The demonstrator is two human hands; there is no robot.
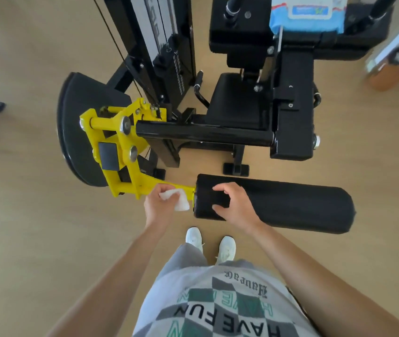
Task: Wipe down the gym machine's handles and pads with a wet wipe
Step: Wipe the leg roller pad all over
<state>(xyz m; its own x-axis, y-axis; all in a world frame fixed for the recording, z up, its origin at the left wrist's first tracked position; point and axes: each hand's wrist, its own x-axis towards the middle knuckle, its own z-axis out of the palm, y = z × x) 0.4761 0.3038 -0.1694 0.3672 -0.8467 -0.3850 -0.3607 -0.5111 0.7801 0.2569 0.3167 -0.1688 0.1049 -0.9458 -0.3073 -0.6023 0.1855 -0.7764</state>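
Observation:
A black and yellow gym machine stands in front of me. Its black roller pad (291, 203) lies crosswise at the near side, fixed to a yellow lever arm (130, 176). My left hand (157, 203) grips a white wet wipe (175, 199) against the yellow arm, just left of the pad's end. My right hand (232, 203) rests on the left end of the roller pad, fingers and thumb spread over it. The black seat pad (237, 103) and a black side handle (199, 86) sit farther back.
A blue pack of wipes (308, 15) lies on the machine's upper pad at the back. The weight stack (166, 45) rises at the left rear beside a black curved guard (76, 127). Wooden floor surrounds the machine. My white shoes (210, 242) stand just below the roller.

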